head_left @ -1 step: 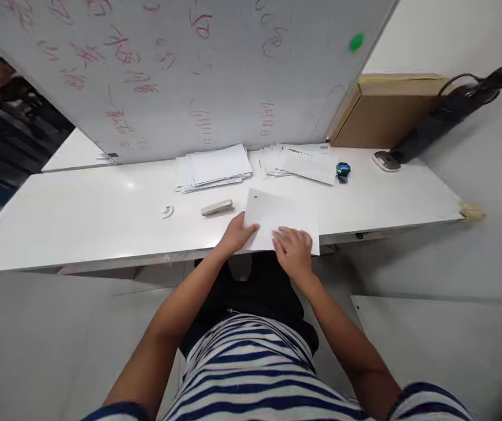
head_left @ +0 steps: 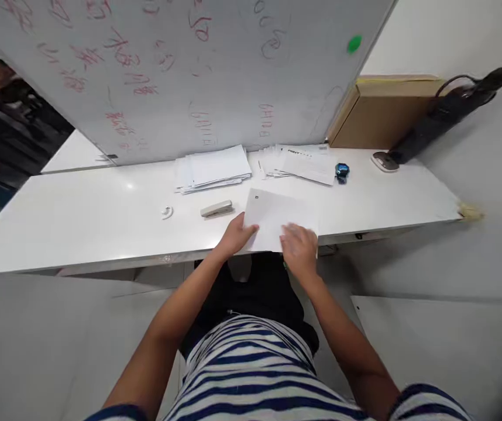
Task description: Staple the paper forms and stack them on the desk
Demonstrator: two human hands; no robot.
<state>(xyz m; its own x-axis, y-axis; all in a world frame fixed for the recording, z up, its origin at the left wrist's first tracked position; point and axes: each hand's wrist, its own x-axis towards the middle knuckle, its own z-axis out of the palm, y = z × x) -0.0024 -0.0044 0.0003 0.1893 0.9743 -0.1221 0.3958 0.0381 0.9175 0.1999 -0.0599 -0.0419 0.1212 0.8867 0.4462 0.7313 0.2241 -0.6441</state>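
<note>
White paper (head_left: 271, 213) is lying at the near edge of the desk (head_left: 102, 216), its lower right part reaching over this edge. The left hand (head_left: 236, 234) is grasping the paper at its left side, the thumb pressing on top; the other fingers are partly hiding, so I cannot tell exactly how they are placed. The right hand (head_left: 299, 248) is covering the paper's lower right part with bent fingers, but it is blurring, and I cannot tell whether it is gripping or only touching. Just left of the paper, a stapler (head_left: 217, 209) is resting, and farther left a small white curved object (head_left: 167, 213) is lying. Beyond the paper, a left stack of sheets (head_left: 220, 164) and a right pile of sheets (head_left: 308, 164) are lying, their lower sheets mostly hiding. Behind them, a whiteboard (head_left: 233, 76) is blocking the view, its red writing running out of the frame at the top. To the right beyond the paper, a small dark blue object (head_left: 342, 171) is sitting, and farther right a dark upright device (head_left: 444, 120) is partly covering a brown box (head_left: 378, 120).
</note>
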